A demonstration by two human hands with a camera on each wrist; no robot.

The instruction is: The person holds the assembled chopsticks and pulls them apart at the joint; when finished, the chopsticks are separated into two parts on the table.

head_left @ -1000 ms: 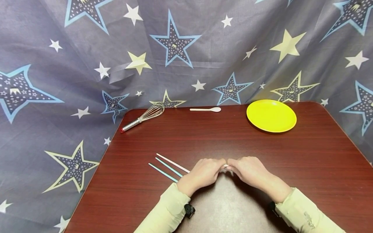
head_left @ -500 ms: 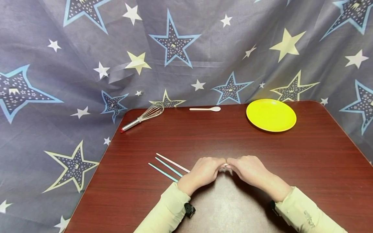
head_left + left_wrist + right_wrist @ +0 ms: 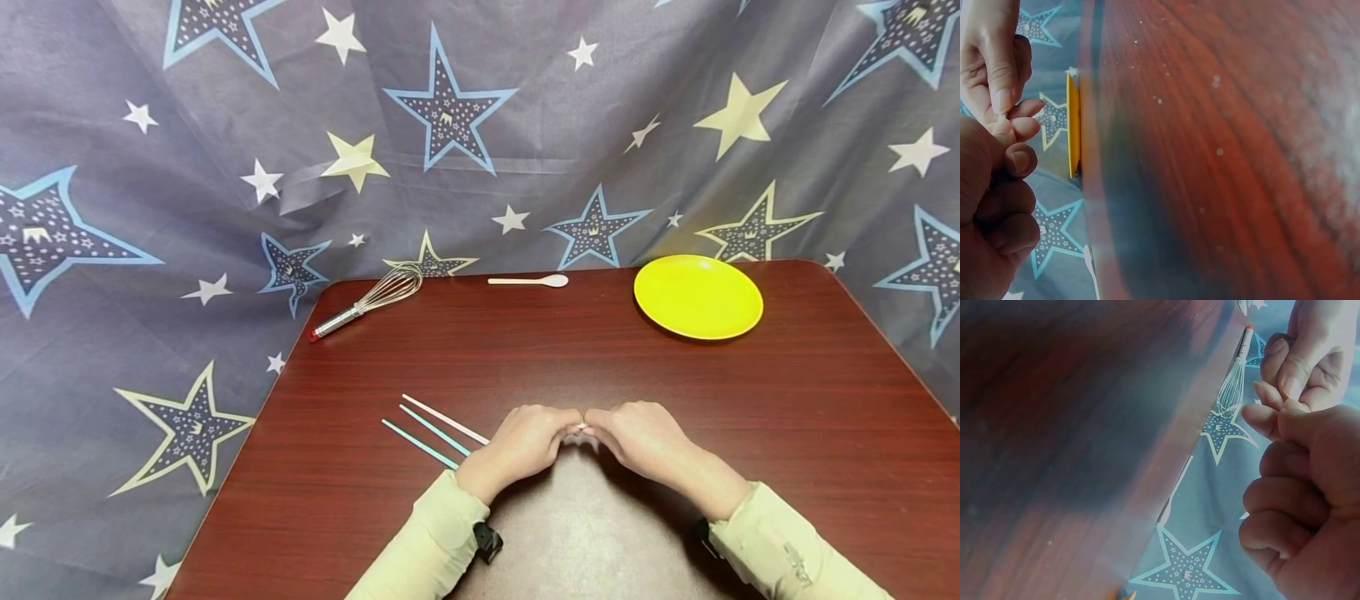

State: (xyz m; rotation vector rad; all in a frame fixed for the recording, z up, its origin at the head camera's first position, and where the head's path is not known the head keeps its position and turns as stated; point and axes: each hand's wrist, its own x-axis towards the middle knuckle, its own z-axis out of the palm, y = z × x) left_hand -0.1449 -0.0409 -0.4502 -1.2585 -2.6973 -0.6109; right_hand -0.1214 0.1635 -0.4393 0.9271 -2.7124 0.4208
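Note:
My left hand (image 3: 528, 437) and right hand (image 3: 648, 437) meet fingertip to fingertip above the near middle of the table. Between them they pinch a small whitish piece (image 3: 581, 427), mostly covered by the thumbs and forefingers; I cannot tell its kind. In the left wrist view, the other fingers of the left hand (image 3: 991, 206) are curled in. The right wrist view shows the right hand (image 3: 1316, 494) with its fingers curled too. Beside the left wrist lie a thin pink stick (image 3: 442, 418) and two thin blue-green sticks (image 3: 420, 443), their near ends hidden by the left hand and forearm.
A whisk (image 3: 367, 304) with a red-tipped handle lies at the back left of the brown table (image 3: 315, 467). By the back edge is a white spoon (image 3: 528, 282). A yellow plate (image 3: 697, 297) sits at the back right. A starry grey cloth (image 3: 480, 200) hangs behind.

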